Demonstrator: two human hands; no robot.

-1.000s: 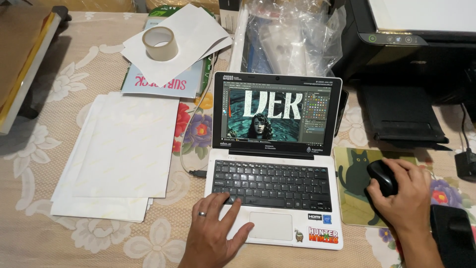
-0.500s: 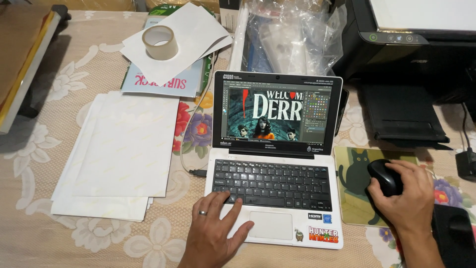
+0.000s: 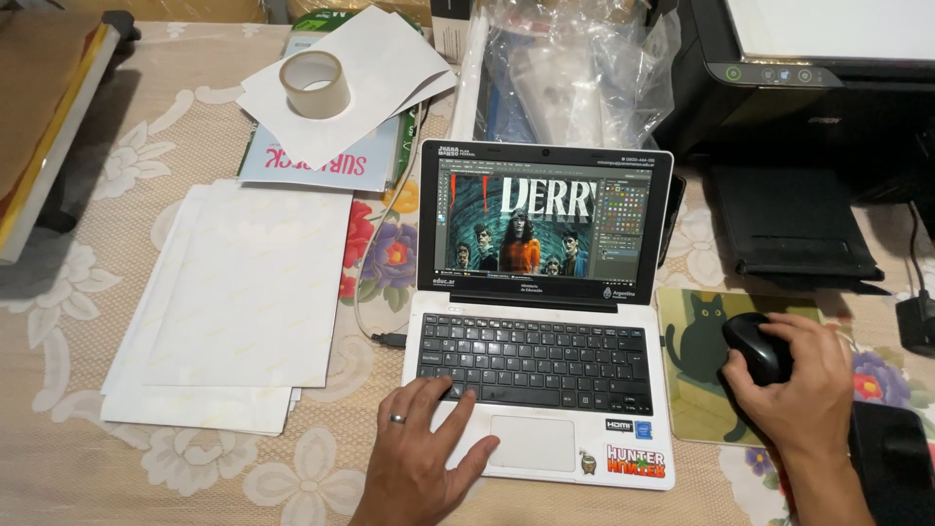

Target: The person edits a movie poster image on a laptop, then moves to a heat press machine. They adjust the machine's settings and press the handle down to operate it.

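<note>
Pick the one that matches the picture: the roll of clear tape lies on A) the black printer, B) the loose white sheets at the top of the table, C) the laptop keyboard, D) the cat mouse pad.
B: the roll of clear tape sits on the fanned loose white paper sheets at the table's far side, well apart from the white laptop, where the left hand rests.

The laptop [image 3: 541,390] is smooth white plastic with matt black keys and a shiny screen. The mouse [image 3: 755,348] under the right hand [image 3: 794,390] is glossy black plastic, on a soft-looking cat mat [image 3: 693,360]. The paper sheets [image 3: 234,302] look matt on the lacy cloth [image 3: 117,195]; the tape roll [image 3: 315,84] shines.
</note>
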